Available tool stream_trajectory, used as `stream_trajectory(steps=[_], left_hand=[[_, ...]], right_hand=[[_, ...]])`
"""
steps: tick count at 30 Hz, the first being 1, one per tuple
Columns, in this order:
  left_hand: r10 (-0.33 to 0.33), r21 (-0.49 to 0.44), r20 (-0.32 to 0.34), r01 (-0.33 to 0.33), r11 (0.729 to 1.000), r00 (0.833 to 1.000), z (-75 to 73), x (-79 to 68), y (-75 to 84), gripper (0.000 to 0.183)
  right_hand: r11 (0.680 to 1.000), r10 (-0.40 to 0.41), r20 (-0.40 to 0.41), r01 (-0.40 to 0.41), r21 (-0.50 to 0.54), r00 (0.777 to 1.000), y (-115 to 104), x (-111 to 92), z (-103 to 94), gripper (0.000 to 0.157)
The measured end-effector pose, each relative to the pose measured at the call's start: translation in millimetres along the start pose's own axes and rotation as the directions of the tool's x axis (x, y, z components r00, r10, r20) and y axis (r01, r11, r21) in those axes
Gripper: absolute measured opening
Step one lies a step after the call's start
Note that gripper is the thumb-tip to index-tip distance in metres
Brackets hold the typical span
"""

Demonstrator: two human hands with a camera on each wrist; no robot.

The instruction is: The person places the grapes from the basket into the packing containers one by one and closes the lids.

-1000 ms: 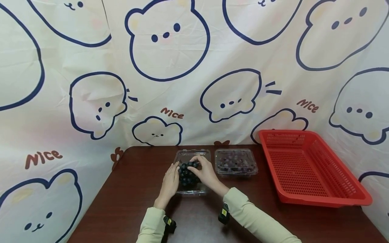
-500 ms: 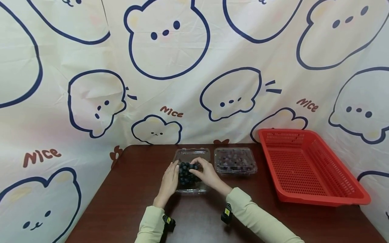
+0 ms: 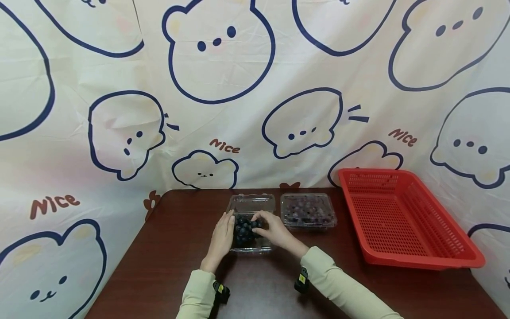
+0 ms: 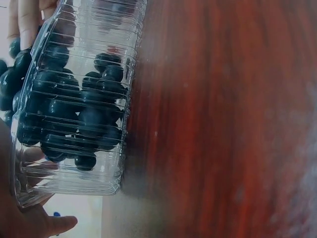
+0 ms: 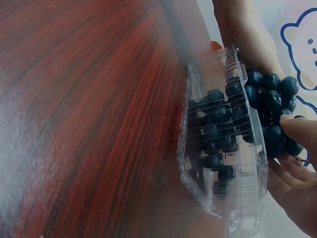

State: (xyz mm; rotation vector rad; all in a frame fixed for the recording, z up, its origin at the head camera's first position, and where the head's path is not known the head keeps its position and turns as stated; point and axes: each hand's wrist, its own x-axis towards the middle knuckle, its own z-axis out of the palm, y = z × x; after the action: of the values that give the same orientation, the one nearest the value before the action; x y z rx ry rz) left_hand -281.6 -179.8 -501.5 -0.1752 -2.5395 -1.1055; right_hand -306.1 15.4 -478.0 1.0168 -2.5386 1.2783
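Observation:
A bunch of dark grapes (image 3: 243,232) sits in a clear plastic clamshell box (image 3: 253,204), its top grapes standing above the rim. The box's ribbed wall (image 4: 84,183) shows more grapes inside in the left wrist view. With straight fingers, my left hand (image 3: 221,235) rests along the left side of the box and bunch. My right hand (image 3: 276,229) holds the right side of the bunch between thumb and fingers. In the right wrist view, the thumb (image 5: 297,128) presses on a grape, and a thin stem (image 5: 301,159) shows beside the fingers.
To the right stands a closed clear box (image 3: 308,210) of reddish-purple grapes. A large red plastic basket (image 3: 392,226) occupies the table's right side. Behind the brown table (image 3: 167,261) hangs a white cloth (image 3: 223,122) printed with cartoon bears.
My right hand has shifted slightly right and toward me, still at the grapes. The bunch has turned a little in the box. My left hand stays almost in place.

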Motion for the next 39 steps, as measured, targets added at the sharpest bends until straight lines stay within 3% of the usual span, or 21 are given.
stream_trajectory(steps=[11, 17, 27, 39], left_hand=[[0.030, -0.003, -0.017, -0.030, 1.000, 0.999, 0.8, 0.1, -0.3, 0.046], [0.046, 0.011, -0.018, -0.045, 0.999, 0.999, 2.4, 0.7, -2.6, 0.045], [0.022, -0.002, -0.005, -0.022, 1.000, 1.000, 3.3, 1.9, -3.0, 0.049], [0.041, 0.008, -0.012, -0.041, 0.999, 0.999, 3.4, 1.7, -4.1, 0.047]], right_hand=[[0.999, 0.044, 0.059, -0.044, 0.004, 0.997, 8.1, -5.8, -4.0, 0.022], [1.000, 0.021, 0.106, -0.019, -0.013, 0.994, 8.0, -7.4, -6.2, 0.019], [0.976, 0.016, 0.195, 0.027, -0.216, 0.981, 4.1, -10.2, -5.1, 0.025], [0.950, 0.020, 0.208, 0.047, -0.310, 0.978, 4.6, -8.8, -1.6, 0.026]])
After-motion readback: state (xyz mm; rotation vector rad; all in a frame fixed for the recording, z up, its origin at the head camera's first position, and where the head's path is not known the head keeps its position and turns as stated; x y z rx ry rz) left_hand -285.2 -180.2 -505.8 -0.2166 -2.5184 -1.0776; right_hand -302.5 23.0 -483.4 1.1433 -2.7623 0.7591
